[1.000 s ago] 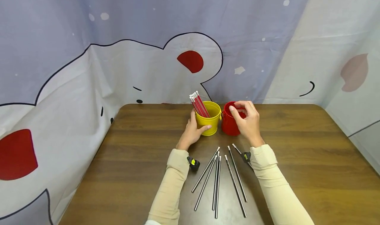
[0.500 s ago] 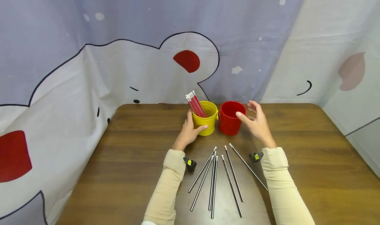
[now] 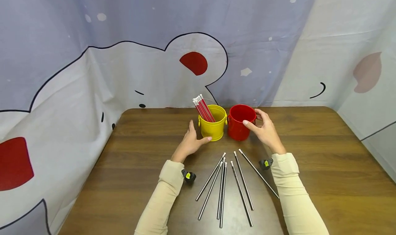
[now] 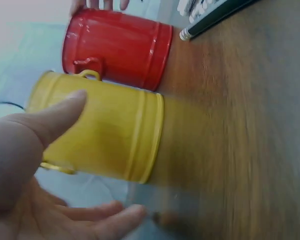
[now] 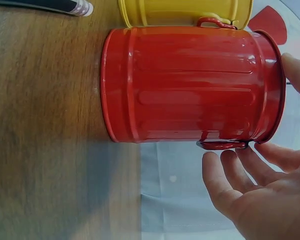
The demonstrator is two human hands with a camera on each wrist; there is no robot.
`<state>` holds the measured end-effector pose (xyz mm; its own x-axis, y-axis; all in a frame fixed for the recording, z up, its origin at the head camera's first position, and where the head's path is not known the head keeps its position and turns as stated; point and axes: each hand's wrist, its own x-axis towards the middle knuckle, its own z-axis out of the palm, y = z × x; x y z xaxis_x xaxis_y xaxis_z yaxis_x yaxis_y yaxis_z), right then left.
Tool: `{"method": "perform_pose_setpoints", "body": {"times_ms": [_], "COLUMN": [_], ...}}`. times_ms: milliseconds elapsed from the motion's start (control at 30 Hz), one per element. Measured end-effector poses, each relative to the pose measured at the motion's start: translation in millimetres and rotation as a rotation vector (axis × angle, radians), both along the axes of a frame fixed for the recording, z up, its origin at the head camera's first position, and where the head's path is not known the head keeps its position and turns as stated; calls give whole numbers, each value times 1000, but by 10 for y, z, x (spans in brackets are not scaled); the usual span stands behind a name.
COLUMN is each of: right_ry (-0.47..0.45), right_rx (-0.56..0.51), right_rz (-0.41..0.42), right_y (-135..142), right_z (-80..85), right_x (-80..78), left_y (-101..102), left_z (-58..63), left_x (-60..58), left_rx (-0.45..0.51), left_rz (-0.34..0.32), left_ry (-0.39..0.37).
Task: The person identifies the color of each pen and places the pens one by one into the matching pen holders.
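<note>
Here, the left hand point(image 3: 189, 143) spreads just beside the yellow bucket point(image 3: 211, 130), which stands near the far edge of the bench point(image 3: 148, 173), red pencils point(image 3: 205, 111) leaning inside. Next comes the red bucket point(image 3: 236, 130), likely light, stiff and slippery (its surface looks glossy), best held round the rim; the right hand point(image 3: 268, 133) spreads there, contact unclear.

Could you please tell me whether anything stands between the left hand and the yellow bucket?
Nothing visible does. The left hand is right beside the yellow bucket, its thumb in front of it. The red pencils lean inside that bucket, and the red bucket stands on its far side from this hand.
</note>
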<state>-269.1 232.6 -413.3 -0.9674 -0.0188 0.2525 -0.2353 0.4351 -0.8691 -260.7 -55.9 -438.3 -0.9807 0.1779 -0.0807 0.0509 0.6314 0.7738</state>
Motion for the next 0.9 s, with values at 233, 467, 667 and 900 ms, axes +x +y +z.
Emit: {"method": "perform_pose_setpoints", "body": {"times_ms": [233,467,667,900], "right_ry": [-12,-31,-44,-31], "right_rx": [14,11,-3,-3], "right_rz": [-1,7,10,18], "right_y": [11,10,12,6], "right_z": [-19,-30,-33,-31], "right_x": [9,18,22,9], "left_y": [-47,95,158,221], "left_z": [150,189,144,112], "left_x": [405,772,857,841], "left_rx": [-159,-300,-366,-353], "left_rz": [-234,-447,-418,-368], "left_ry": [-102,-76,24,68]}}
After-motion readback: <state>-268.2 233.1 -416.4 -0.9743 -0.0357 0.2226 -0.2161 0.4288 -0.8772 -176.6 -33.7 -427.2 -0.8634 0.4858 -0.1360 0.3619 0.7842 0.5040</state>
